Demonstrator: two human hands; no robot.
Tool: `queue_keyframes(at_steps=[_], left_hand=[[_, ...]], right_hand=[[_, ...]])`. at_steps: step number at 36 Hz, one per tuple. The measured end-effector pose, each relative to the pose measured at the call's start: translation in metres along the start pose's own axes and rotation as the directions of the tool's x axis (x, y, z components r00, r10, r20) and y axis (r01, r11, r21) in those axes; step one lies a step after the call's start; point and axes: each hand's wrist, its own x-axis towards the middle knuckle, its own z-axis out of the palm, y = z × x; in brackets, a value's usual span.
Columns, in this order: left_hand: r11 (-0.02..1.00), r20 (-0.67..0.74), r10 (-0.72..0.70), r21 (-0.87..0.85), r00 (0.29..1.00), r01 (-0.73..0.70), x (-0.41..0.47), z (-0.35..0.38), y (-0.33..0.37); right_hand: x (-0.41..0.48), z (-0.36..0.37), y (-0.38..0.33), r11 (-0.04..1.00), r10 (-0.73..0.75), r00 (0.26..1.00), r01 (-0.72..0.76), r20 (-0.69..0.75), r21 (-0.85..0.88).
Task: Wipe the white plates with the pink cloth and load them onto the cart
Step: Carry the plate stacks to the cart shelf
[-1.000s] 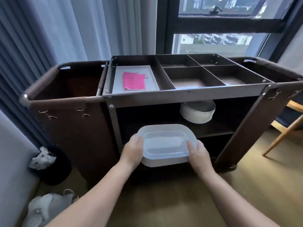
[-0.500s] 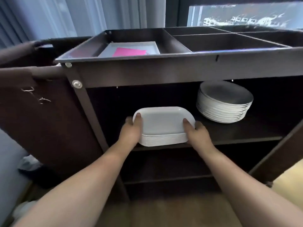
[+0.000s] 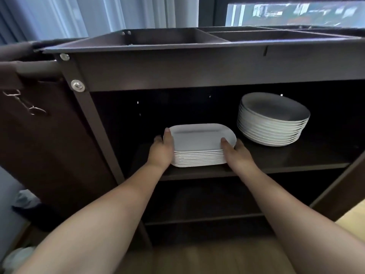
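Our left hand (image 3: 160, 150) closes its grip on the left short end of the top rectangular plate (image 3: 201, 136), thumb over the rim and fingers hidden behind the end, and our right hand (image 3: 238, 154) does the same at the right short end, so the plate lies squarely between the two grips with its long axis running left to right across our view. It sits on, or just above, the stack of rectangular plates (image 3: 199, 158) beneath it; we cannot tell whether our fingers reach under this plate alone or lower down the pile. Both hands are about equally near. We judge the step to be setting this plate on the pile, and the coming move turns on releasing outward along that long axis, each hand off its own end, without skewing the plate. To the right, near but apart from the right hand, stands a taller stack of round plates (image 3: 270, 127), leaving that hand less room than the left. Everything rests on the dark, flat middle shelf (image 3: 308, 161) of the cart (image 3: 98, 131), under its front rail (image 3: 197, 74); the divided top tray (image 3: 167, 39) shows edge-on, and the pink cloth is not visible from here. Behind are a pale curtain (image 3: 94, 14) at left and a window (image 3: 296, 10) at right, with wooden floor (image 3: 351, 220) at the far right.
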Motion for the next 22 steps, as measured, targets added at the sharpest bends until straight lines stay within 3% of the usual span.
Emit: queue_keyframes(at_steps=[3,6,8,13,22], left_hand=[[0.992,0.005,0.124,0.036,0.992,-0.124,-0.026,0.001,-0.007],[0.958,0.056,0.279,0.045,0.959,-0.282,-0.065,0.006,-0.025],[0.955,0.106,0.285,0.059,0.953,-0.292,-0.081,0.011,-0.035],[0.945,0.201,0.255,0.154,0.946,-0.287,-0.090,0.017,-0.048],[0.932,0.246,0.073,0.328,0.967,-0.154,-0.044,0.016,-0.018]], right_hand=[[-0.018,0.005,0.006,0.998,-0.022,1.000,0.023,0.019,-0.055],[-0.051,0.018,0.022,0.954,-0.246,0.969,0.244,0.010,-0.174],[-0.066,0.025,0.031,0.922,-0.322,0.946,0.321,0.032,-0.217],[-0.064,0.025,0.029,0.955,-0.253,0.960,0.268,0.122,-0.127],[-0.017,0.024,0.005,0.843,-0.105,0.973,0.198,0.208,-0.500]])
